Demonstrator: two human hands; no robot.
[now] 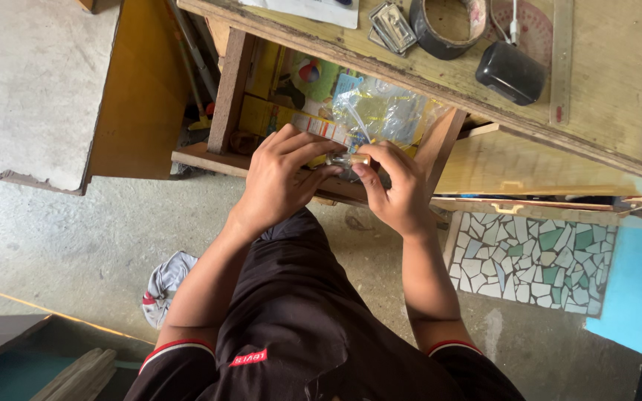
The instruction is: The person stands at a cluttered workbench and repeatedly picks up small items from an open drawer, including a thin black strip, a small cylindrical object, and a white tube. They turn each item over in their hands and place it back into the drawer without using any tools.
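— What are the hands doing?

— Both are meeting at the edge of the worn wooden workbench [618, 89]. The left hand [280, 178] is curling nearly closed, its fingertips pinching one end of a small clear glass piece with a brass-coloured cap [352, 159]. The right hand [395, 189] is closing around the capped end, thumb and forefinger pressing on it.

— And the packaging?

— A crinkled clear plastic bag with yellow and blue showing through [384, 111] is lying in the open shelf just behind the fingers. Left of it, a yellow cardboard box with colourful printing [291, 96] is standing, a striped label along its lower edge. On the benchtop, a roll of dark tape [449, 26], a black rounded plastic case [510, 72] and a metal ruler [561, 59] are sitting near each other.
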